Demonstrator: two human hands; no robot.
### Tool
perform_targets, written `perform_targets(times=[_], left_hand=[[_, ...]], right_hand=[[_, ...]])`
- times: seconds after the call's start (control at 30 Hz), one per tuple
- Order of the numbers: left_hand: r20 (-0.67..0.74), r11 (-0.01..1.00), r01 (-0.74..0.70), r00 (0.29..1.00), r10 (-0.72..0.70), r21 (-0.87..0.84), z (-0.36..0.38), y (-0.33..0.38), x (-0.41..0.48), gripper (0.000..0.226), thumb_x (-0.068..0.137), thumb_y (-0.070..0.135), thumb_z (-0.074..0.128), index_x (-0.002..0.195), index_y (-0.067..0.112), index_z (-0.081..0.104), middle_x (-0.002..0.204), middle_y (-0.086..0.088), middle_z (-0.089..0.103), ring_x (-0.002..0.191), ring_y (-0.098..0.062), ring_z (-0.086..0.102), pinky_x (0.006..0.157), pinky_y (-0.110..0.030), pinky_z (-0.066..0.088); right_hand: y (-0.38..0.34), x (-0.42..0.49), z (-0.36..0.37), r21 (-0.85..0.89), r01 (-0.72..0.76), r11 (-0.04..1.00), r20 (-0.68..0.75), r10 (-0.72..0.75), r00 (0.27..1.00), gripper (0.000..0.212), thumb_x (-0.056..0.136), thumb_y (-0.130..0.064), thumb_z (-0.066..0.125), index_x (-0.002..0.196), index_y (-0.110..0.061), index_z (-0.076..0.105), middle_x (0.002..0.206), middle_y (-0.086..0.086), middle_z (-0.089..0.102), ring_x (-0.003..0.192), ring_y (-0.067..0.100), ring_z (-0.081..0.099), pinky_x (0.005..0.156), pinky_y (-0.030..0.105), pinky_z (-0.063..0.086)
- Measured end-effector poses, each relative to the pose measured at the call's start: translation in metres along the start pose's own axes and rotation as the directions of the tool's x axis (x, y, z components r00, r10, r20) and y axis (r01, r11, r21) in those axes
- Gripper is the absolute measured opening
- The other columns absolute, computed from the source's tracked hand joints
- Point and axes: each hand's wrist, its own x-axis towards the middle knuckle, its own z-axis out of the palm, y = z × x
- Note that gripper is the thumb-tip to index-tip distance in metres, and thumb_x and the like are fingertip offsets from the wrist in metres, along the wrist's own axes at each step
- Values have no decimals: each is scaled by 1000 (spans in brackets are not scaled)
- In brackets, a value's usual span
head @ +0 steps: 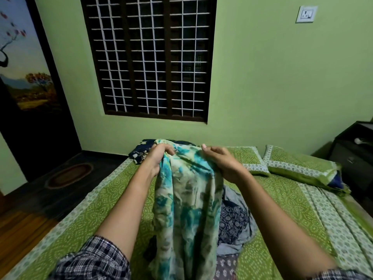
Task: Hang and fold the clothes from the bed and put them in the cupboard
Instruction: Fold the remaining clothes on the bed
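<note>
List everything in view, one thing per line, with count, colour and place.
floral garment: one, teal and cream, held up over the bed
printed garment: one, grey-blue and navy, crumpled on the sheet behind the floral one
navy cloth: one, navy with pale flowers, far edge of the bed
bedsheet: one, green with white dots, covering the bed
pillows: two, green, far right of the bed
window: one, dark frame with white grille, back wall
socket plate: one, white, upper right wall
cabinet: one, dark, right of the bed
mat: one, brown oval, floor at left
left hand: grips the floral garment's top
right hand: holds the same top edge
</note>
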Motion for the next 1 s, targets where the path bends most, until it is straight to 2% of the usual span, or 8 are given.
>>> perform_targets(times=[0.1, 0.17, 0.3, 0.43, 0.6, 0.7, 0.9, 1.0], left_hand=[[31, 998, -51, 998, 52, -26, 5, 7, 2, 14, 74, -5, 52, 79, 7, 49, 70, -8, 56, 54, -20, 58, 54, -28, 50], [129, 991, -122, 983, 127, -45, 14, 15, 1, 11, 83, -2, 53, 90, 7, 54, 76, -9, 61, 58, -17, 62, 55, -26, 54], [232, 995, -92, 968, 95, -23, 21, 8, 8, 37, 91, 22, 57, 125, 8, 51, 108, -11, 67, 88, -20, 66, 75, -32, 55], [-12, 965, -62, 998, 67, 257, 13, -17, 3, 47, 99, 41, 36, 126, 7, 54, 136, -11, 50, 115, -25, 51, 90, -35, 42], [18, 778, 411, 879, -476, 476, 0, -73, -22, 81, 92, 65, 7, 147, 9, 23, 153, -19, 17, 140, -37, 20, 112, -51, 19], [89, 679, 526, 754, -651, 512, 5, -94, -25, 87, 87, 72, 17, 138, 6, 41, 147, -23, 33, 133, -37, 36, 110, -51, 29], [127, 934, 334, 929, -348, 125, 6, -102, -31, 38, 100, 16, 36, 129, -6, 46, 126, -16, 53, 97, -25, 57, 64, -23, 47], [352, 925, 380, 865, -358, 7, 12, -78, -29, 56, 94, 48, 38, 106, 1, 66, 98, -13, 66, 84, -25, 62, 79, -31, 50]], right_hand=[[12, -2, 0, -156, -262, 952, 129, 282, 951, 81, 61, -55, 79, 114, 0, 54, 113, 10, 65, 102, 24, 64, 92, 40, 52], [16, -7, 6, -136, -319, 938, 218, 342, 914, 70, 63, -50, 79, 112, -5, 58, 110, 6, 68, 102, 22, 64, 98, 41, 48], [-1, -7, 4, 362, -115, 925, 172, 55, 983, 36, 79, -31, 66, 101, -4, 60, 95, 12, 71, 86, 25, 68, 84, 36, 56], [-1, 3, -12, 823, 73, 563, -11, -114, 993, 56, 78, -49, 67, 115, -7, 58, 116, 20, 61, 117, 36, 52, 108, 55, 33], [19, -2, -1, 838, -30, 545, 39, -6, 999, 62, 89, -56, 51, 84, 4, 69, 91, 26, 66, 88, 39, 66, 88, 56, 49], [14, 0, 13, 808, -83, 583, 62, 56, 996, 60, 84, -57, 57, 94, 1, 56, 85, 20, 63, 82, 34, 63, 90, 49, 51], [-28, -8, 3, 899, 109, 423, -52, -145, 988, 54, 89, -53, 51, 92, -4, 73, 104, 18, 67, 97, 34, 64, 100, 54, 41], [-30, -6, -9, 815, 63, 577, -69, -12, 998, 55, 94, -51, 43, 99, -2, 66, 101, 23, 69, 88, 37, 68, 83, 51, 53]])
